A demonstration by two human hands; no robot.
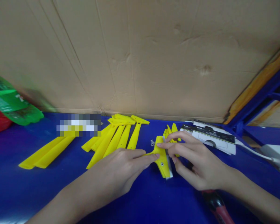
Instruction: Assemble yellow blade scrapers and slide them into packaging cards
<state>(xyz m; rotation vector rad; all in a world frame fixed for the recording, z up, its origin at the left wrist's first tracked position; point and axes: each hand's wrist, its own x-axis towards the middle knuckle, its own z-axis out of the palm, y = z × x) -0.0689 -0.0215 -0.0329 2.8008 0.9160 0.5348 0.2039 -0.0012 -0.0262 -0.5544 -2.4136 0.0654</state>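
A yellow scraper (163, 169) with a metal blade along its right edge is held just above the blue table, its head turned toward the right. My left hand (127, 165) is closed around its handle, with fingertips at the neck. At the blade side, my right hand (194, 157) has bent fingers on the head, one fingertip near its upper end. Whether a small part is under that fingertip is hidden. A screw (162, 164) shows in the lower part of the head. Small metal screws (152, 143) lie in a pile just behind the scraper.
Several yellow scraper handles (121, 133) lie left of centre, with two more (53, 149) farther left. Yellow pieces (174, 129) and white-black boxes (212, 137) sit behind my right hand. A red-black tool handle (218, 207) is below it. A green bottle (16, 102) lies left; cardboard (140, 62) stands behind.
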